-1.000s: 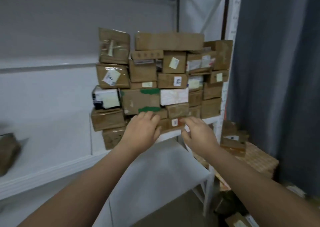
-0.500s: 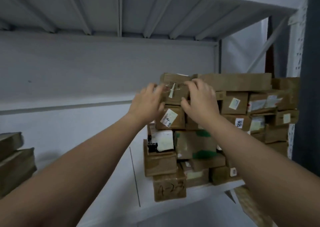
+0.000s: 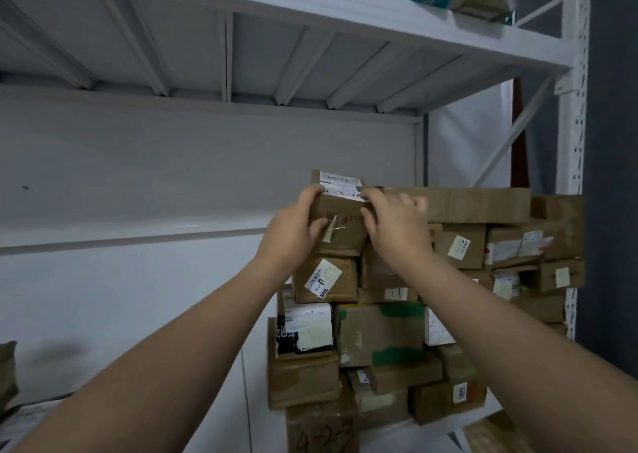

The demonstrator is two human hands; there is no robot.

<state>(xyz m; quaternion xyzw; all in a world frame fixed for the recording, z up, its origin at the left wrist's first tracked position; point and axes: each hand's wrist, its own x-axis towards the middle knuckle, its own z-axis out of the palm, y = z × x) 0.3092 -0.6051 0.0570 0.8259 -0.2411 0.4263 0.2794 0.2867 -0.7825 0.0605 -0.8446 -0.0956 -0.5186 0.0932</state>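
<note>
Where the small box sits: small box (image 3: 340, 226) at the top left corner of the stack of parcels (image 3: 448, 314), just above a tagged parcel (image 3: 324, 280); I cannot tell whether it is lifted clear.
Left hand: left hand (image 3: 293, 231) grips the box's left side, fingers (image 3: 310, 195) curled over the top edge, thumb on the front face.
Right hand: right hand (image 3: 397, 225) grips the right side, fingers (image 3: 379, 197) hooked over the top; the tips are blurred.
Box writing: white shipping label (image 3: 340, 185) on top, print too small to read.
Tagged parcel: slanted sticker that seems to read "15-2".
Bottom parcel: bottom parcel (image 3: 321, 432) has "4-2-" handwritten in marker.
Neighbours: long carton (image 3: 480, 204) just beside the right hand; green-taped carton (image 3: 379, 335) lower down.
Rack: white shelf (image 3: 310, 14) overhead.
</note>
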